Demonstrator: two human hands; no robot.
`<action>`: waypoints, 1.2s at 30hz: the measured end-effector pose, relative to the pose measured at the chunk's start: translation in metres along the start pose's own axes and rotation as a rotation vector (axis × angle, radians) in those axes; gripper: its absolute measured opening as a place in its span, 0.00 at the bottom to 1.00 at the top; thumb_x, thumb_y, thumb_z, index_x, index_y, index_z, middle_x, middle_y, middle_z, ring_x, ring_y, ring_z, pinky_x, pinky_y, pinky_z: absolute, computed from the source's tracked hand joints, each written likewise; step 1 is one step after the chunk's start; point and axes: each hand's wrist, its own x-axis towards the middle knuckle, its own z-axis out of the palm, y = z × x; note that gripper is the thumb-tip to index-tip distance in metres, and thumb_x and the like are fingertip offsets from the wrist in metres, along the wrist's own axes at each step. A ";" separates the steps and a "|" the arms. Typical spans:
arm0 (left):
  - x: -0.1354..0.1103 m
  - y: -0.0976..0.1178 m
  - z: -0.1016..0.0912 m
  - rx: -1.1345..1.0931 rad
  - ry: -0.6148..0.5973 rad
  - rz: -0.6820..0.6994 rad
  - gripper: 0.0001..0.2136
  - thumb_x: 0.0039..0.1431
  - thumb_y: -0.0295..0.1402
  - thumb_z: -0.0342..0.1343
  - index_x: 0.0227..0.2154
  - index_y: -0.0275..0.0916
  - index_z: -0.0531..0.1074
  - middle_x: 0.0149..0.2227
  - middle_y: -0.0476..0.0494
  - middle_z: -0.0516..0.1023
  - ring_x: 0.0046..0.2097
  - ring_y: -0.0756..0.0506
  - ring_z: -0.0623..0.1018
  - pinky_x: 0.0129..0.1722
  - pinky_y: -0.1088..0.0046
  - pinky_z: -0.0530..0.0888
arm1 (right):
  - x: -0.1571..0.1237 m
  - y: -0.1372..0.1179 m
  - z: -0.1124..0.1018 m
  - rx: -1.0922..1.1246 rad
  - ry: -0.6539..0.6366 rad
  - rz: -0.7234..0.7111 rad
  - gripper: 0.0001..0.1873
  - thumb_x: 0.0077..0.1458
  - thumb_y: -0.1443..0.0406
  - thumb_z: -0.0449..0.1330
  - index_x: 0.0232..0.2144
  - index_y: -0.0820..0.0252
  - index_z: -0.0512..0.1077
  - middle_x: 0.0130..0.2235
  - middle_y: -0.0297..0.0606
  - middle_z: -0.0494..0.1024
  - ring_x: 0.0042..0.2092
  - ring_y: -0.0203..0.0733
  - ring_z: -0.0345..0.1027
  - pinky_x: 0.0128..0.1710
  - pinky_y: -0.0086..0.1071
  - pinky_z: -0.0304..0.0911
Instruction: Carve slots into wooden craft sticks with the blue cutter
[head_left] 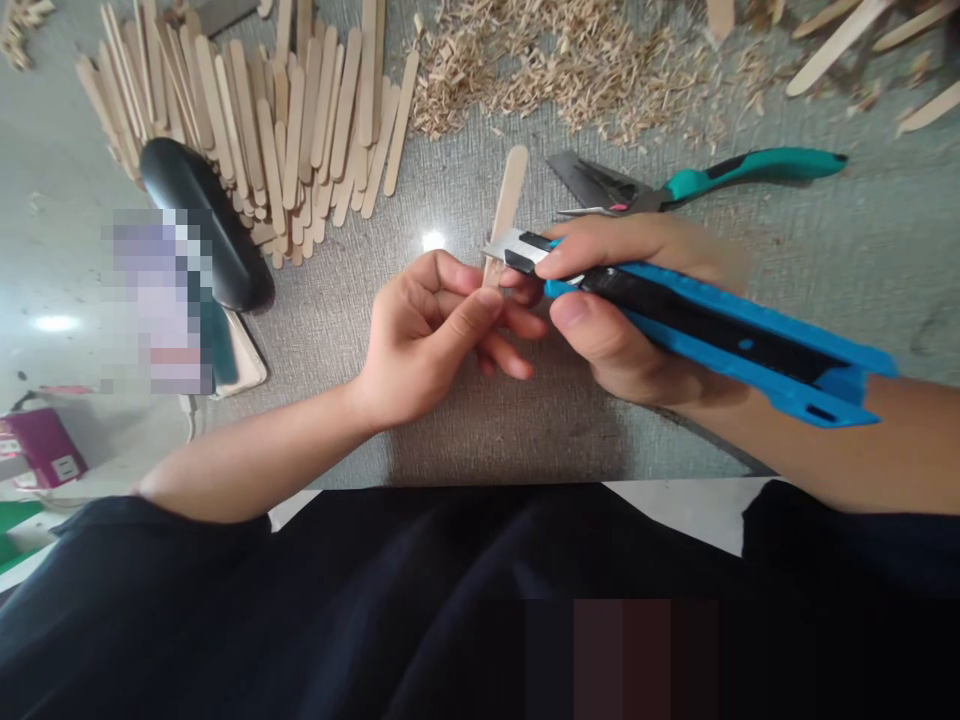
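A flat, round-ended popsicle stick (pixel 509 188) is pinched near its lower end between the thumb and fingers of my left hand (pixel 427 335), and its far end points away from me. My right hand (pixel 630 310) is wrapped round a blue and black utility knife (pixel 720 325). The short metal blade at the knife's tip lies across the stick, just beyond my left thumb. My left hand's other fingers curl loosely under the stick, close to the knife's front end. The stick's near end is hidden by my left hand.
Many loose popsicle sticks (pixel 300 120) lie piled at the back left, beside wood shavings (pixel 555 70). Teal-handled cutters (pixel 690 180) lie just beyond my right hand. A black oblong case (pixel 206 225) and a partly blurred phone (pixel 240 355) are at left. More sticks (pixel 840 45) lie back right.
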 end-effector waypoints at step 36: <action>-0.003 0.003 0.003 0.080 0.021 0.079 0.23 0.73 0.54 0.71 0.40 0.46 0.65 0.30 0.56 0.88 0.25 0.48 0.88 0.25 0.74 0.84 | 0.005 -0.005 -0.007 -0.229 -0.040 -0.312 0.09 0.65 0.64 0.68 0.47 0.46 0.82 0.41 0.33 0.89 0.42 0.45 0.89 0.44 0.36 0.86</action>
